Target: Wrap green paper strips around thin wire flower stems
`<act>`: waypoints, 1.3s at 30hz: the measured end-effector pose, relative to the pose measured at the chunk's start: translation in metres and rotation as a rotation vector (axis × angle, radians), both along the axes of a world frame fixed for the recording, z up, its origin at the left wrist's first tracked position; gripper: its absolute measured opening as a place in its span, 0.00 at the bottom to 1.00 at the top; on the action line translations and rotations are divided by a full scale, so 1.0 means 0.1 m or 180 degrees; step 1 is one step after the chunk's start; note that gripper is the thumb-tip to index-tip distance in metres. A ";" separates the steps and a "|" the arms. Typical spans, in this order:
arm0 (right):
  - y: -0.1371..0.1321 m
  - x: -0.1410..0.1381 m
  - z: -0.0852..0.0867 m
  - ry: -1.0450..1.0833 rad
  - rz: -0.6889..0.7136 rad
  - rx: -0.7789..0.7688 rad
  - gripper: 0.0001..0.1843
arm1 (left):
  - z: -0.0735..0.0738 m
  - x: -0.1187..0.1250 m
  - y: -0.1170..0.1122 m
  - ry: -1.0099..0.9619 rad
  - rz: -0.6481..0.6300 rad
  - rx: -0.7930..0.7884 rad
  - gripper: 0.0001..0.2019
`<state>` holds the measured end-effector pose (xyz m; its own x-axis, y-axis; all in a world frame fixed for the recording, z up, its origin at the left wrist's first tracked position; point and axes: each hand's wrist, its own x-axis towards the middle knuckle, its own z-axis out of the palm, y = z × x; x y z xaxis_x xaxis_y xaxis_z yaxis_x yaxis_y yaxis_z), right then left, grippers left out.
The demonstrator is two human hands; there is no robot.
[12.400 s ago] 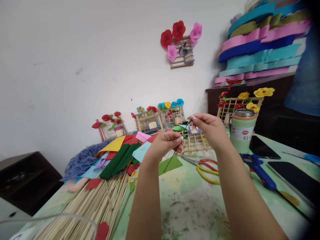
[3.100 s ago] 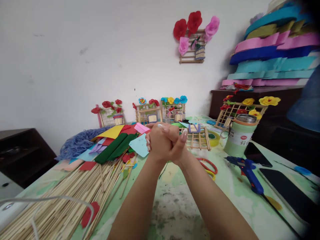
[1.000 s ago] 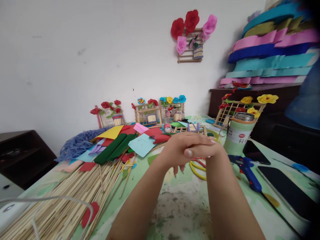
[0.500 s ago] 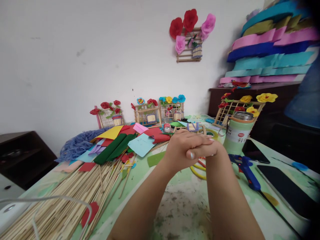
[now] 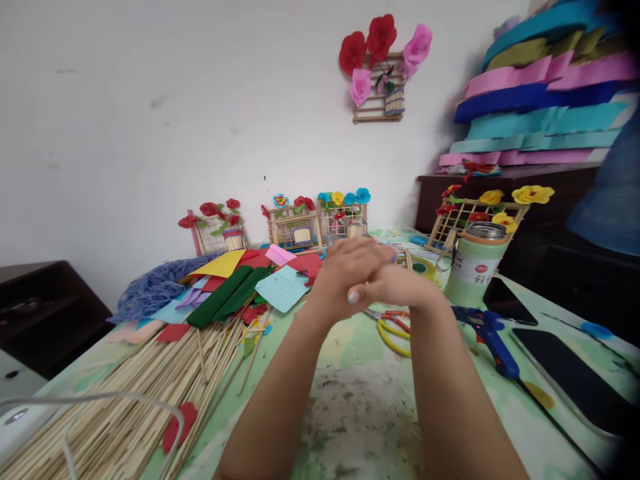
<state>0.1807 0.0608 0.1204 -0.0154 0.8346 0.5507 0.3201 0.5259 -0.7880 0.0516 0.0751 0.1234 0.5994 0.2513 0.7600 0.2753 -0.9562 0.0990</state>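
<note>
My left hand (image 5: 345, 270) and my right hand (image 5: 397, 285) are clasped together above the middle of the table. The left lies over the right, its fingers bent across the back of it. The right thumb presses against the left hand's underside, while the other right fingers are mostly hidden. No tool or material shows between the palms. Just beneath and beyond the right wrist lie yellow-handled scissors (image 5: 393, 339) and a red-handled tool (image 5: 400, 315). A blue glue gun (image 5: 493, 343) rests to the right of the right forearm.
Bamboo sticks (image 5: 115, 393) spread across the left, beside coloured paper sheets (image 5: 283, 288) and blue yarn (image 5: 155, 287). On the right are a green bottle (image 5: 470, 267) and a phone (image 5: 570, 380). Flower-decorated stick frames (image 5: 295, 230) stand along the wall. A white cable (image 5: 100, 399) loops over the sticks.
My clasped hands have shifted left and rolled, so the right thumb now shows farther left. More of the scissors is uncovered, and the small bottle behind is covered.
</note>
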 end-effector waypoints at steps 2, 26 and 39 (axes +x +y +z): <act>0.08 -0.01 0.10 0.0138 0.0156 0.0074 0.26 | -0.02 0.00 0.05 -0.0521 0.0917 -0.0346 0.30; 0.34 -0.14 0.03 0.1581 -0.1494 0.0809 0.09 | -0.16 0.33 -0.26 -0.0958 0.0654 -0.2155 0.23; 0.10 -0.21 0.15 0.1637 -0.1112 0.0419 0.12 | -0.13 0.23 -0.02 -0.0903 -0.0988 -0.2957 0.39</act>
